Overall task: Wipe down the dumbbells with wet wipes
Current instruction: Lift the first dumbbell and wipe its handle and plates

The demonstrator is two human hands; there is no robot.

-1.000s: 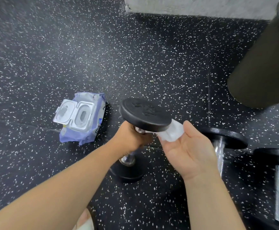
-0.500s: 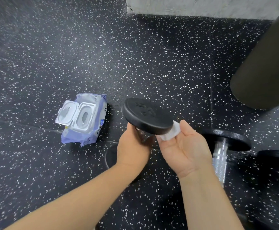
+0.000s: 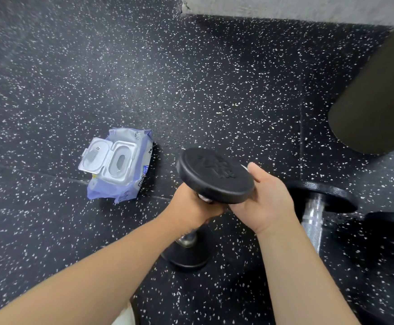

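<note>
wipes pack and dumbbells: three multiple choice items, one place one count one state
1. Where is the wipes pack?
A) on the floor, left of the held dumbbell
B) on top of a dumbbell
C) against the wall

2. How many dumbbells show?
A) one
B) three
C) five

3. The pack's lid is:
A) shut
B) torn off
C) flipped open

Answers: 1 A, it lies on the speckled floor; 2 B, one held, two more dumbbells at right; 3 C, the dispensing hole is exposed.

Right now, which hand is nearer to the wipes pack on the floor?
Left. The left hand grips the dumbbell by its handle, just right of the wipes pack; the right hand clasps the dumbbell's upper plate, farther right.
</note>
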